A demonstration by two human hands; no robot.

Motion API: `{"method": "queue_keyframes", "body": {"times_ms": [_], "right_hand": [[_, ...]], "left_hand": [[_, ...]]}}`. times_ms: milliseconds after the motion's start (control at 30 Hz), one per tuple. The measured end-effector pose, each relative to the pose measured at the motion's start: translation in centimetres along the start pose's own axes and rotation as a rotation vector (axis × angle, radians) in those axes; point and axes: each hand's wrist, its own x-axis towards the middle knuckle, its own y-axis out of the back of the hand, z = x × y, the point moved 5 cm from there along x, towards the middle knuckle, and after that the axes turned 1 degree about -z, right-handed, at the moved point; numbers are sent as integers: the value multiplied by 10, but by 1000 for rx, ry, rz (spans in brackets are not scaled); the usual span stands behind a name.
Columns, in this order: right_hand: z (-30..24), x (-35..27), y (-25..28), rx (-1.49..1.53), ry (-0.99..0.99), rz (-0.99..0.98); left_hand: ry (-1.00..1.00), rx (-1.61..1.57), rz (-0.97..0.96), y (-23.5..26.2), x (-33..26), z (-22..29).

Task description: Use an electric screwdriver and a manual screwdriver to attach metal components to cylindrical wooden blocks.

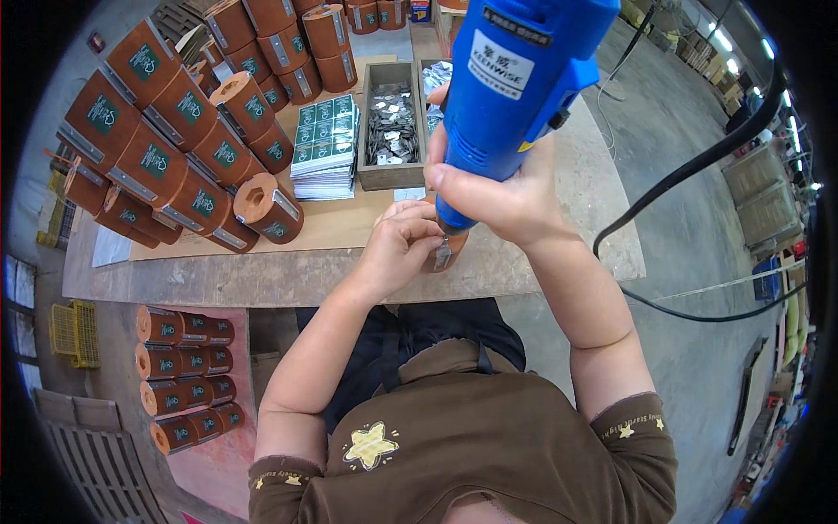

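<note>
My right hand point(497, 188) grips a blue corded electric screwdriver point(502, 96), tilted with its narrow end pointing down. That end meets a small silver metal plate point(443, 253) on the side of a reddish-brown cylinder point(456, 248) at the table's near edge. Beside the tool's tip, my left hand point(403, 240) is closed, thumb and fingertips pinched at the metal plate. The screwdriver and both hands cover much of the cylinder. Exactly how the bit sits on the plate is hidden.
Stacked reddish-brown cylinders point(201, 157) with green labels fill the table's left. A pile of green-and-white label sheets point(325, 140) lies beside a wooden box point(390, 176) of small metal pieces. A black cable point(690, 162) loops at right. More cylinders point(188, 384) lie on a pink surface point(231, 458).
</note>
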Motion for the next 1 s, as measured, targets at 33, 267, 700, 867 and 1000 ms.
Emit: {"method": "queue_keyframes", "body": {"times_ms": [33, 267, 700, 867, 1000], "right_hand": [[1, 0, -1, -17, 15, -8], [0, -1, 0, -45, 14, -10], [3, 2, -11, -103, 40, -75], [4, 4, -11, -119, 36, -72], [4, 5, -13, -105, -14, -63]], "left_hand": [[7, -23, 8, -1, 0, -2], [-23, -14, 14, -1, 1, -5], [46, -116, 41, -9, -2, -20], [42, -101, 27, -7, -3, -21], [-5, 34, 27, -3, -5, -9]]}}
